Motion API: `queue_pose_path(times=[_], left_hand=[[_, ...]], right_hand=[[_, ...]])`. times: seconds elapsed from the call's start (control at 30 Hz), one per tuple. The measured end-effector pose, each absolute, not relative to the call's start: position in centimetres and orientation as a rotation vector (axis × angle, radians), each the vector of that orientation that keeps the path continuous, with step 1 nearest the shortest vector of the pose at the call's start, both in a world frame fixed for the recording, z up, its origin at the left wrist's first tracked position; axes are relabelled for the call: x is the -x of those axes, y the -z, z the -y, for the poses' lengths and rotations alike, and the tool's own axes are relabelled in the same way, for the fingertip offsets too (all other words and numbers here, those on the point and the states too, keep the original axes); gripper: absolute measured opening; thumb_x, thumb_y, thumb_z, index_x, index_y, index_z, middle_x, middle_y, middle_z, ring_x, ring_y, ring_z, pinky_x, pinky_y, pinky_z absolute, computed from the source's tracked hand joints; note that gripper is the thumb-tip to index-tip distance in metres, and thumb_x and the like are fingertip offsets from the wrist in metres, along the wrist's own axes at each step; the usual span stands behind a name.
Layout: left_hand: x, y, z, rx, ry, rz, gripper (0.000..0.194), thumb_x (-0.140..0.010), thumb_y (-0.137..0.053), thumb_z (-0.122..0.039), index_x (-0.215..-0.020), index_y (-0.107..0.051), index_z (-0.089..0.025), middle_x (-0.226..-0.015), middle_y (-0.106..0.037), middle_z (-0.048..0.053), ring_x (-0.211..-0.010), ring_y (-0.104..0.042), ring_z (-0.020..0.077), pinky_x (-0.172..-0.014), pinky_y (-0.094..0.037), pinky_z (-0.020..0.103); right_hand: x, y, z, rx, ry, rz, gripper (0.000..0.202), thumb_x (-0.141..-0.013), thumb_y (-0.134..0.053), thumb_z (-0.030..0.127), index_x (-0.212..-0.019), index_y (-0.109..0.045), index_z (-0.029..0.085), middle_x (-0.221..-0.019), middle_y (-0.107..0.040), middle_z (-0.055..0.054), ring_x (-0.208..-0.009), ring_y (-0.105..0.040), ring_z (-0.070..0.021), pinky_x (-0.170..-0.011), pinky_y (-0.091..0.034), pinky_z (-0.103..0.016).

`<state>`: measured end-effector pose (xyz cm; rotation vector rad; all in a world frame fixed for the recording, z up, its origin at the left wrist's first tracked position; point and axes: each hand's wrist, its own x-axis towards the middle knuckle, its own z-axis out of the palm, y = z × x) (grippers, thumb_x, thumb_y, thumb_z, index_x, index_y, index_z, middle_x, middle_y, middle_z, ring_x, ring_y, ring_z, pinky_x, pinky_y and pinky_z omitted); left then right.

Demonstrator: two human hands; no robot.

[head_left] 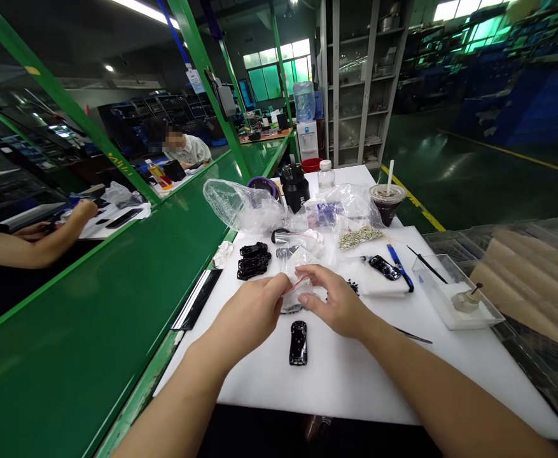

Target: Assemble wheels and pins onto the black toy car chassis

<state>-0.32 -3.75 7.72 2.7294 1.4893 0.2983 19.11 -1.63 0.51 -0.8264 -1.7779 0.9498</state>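
My left hand (264, 305) is closed, with thumb and forefinger pinching a small clear zip bag (290, 299) that has a red line along its mouth. On the bag's other side is my right hand (333, 302), its curled fingers and thumb about the plastic near the red line's end. The exact grip of its fingertips is partly hidden. A black toy car body (298, 343) lies on the white work surface just below both hands. Small black parts (352, 287) lie partly hidden behind my right hand. Several more black car bodies (253, 261) are grouped at the left.
Behind the hands are clear plastic bags (245, 207), a black bottle (296, 187) and an iced drink cup (387, 202). A blue pen (399, 267) lies beside another black car body (384, 268). At right stands a clear tray (450, 321). A co-worker's arm (44, 238) shows beyond the green partition (116, 299).
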Motion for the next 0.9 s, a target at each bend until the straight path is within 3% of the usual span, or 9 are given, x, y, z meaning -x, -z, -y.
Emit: queue_pose_path(times=[0.1,0.2,0.37,0.43,0.57,0.73,0.8,0.9], left_hand=[[0.5,-7.9,4.0,-2.712,-0.277,-1.458,0.022,-0.085,-0.039,-0.001,-0.089,-0.051,-0.019,-0.078,-0.062,0.003,-0.071,-0.06,0.0196,-0.061,-0.039,0.029],[0.3,-8.3,4.4,-2.674,-0.284,-1.489,0.024,-0.085,-0.043,-0.002,-0.099,-0.052,-0.019,-0.083,-0.064,0.003,-0.075,-0.062,0.0197,-0.062,-0.041,0.029],[-0.7,-8.7,4.4,-2.63,-0.249,-1.617,0.01,-0.086,-0.051,-0.009,-0.084,-0.051,-0.019,-0.076,-0.063,0.003,-0.067,-0.059,0.0196,-0.058,-0.036,0.029],[-1.0,-8.7,4.3,-2.634,-0.172,-1.591,0.019,-0.088,-0.045,-0.006,-0.076,-0.052,-0.019,-0.07,-0.061,0.004,-0.061,-0.056,0.0186,-0.056,-0.034,0.03],[-0.9,-8.7,4.1,-2.646,0.013,-1.403,0.029,-0.082,-0.039,0.002,-0.08,-0.061,-0.018,-0.077,-0.067,0.006,-0.065,-0.061,0.0203,-0.059,-0.042,0.032],[-0.5,-9.9,3.0,-2.625,0.018,-1.279,0.044,-0.073,-0.037,0.006,-0.096,-0.067,-0.018,-0.103,-0.072,0.008,-0.093,-0.068,0.0219,-0.078,-0.053,0.031],[0.2,-10.8,2.4,-2.595,-0.073,-1.27,0.05,-0.078,-0.036,0.003,-0.108,-0.068,-0.021,-0.122,-0.07,0.006,-0.112,-0.065,0.0213,-0.093,-0.053,0.031],[1.7,-12.4,1.7,-2.489,-0.349,-1.298,0.038,-0.089,-0.044,-0.014,-0.113,-0.072,-0.024,-0.138,-0.063,0.005,-0.133,-0.055,0.0269,-0.109,-0.046,0.041]], right_hand=[[-19.1,-0.4,1.6,0.778,-0.876,1.768,0.022,-0.098,-0.056,0.028,-0.116,-0.066,0.019,-0.116,-0.063,-0.008,-0.108,-0.059,-0.0192,-0.095,-0.047,-0.034],[-19.0,-0.3,1.6,0.727,-0.775,1.776,0.019,-0.099,-0.054,0.025,-0.105,-0.072,0.02,-0.116,-0.061,-0.008,-0.11,-0.058,-0.0201,-0.097,-0.045,-0.036],[-18.8,-0.2,1.7,0.702,-0.649,1.745,0.02,-0.097,-0.057,0.024,-0.107,-0.075,0.024,-0.097,-0.055,-0.007,-0.086,-0.052,-0.0189,-0.078,-0.045,-0.036],[-18.6,-0.1,1.7,0.679,-0.674,1.738,0.022,-0.099,-0.055,0.025,-0.109,-0.075,0.025,-0.093,-0.052,-0.006,-0.077,-0.051,-0.0161,-0.071,-0.046,-0.034],[-18.0,-0.3,1.6,0.586,-0.756,1.753,0.022,-0.1,-0.054,0.024,-0.109,-0.075,0.024,-0.096,-0.057,-0.006,-0.086,-0.059,-0.0156,-0.076,-0.051,-0.03],[-18.7,-0.9,1.6,0.596,-0.745,1.701,0.022,-0.097,-0.056,0.022,-0.114,-0.071,0.025,-0.104,-0.06,-0.006,-0.098,-0.061,-0.0181,-0.09,-0.052,-0.033],[-19.3,-0.9,1.5,0.704,-0.715,1.594,0.028,-0.092,-0.06,0.02,-0.119,-0.066,0.024,-0.109,-0.058,-0.008,-0.105,-0.058,-0.0212,-0.098,-0.049,-0.038],[-19.7,-0.5,1.2,0.895,-0.744,1.39,0.04,-0.087,-0.062,0.017,-0.126,-0.058,0.022,-0.12,-0.053,-0.011,-0.113,-0.053,-0.0253,-0.103,-0.045,-0.046]])
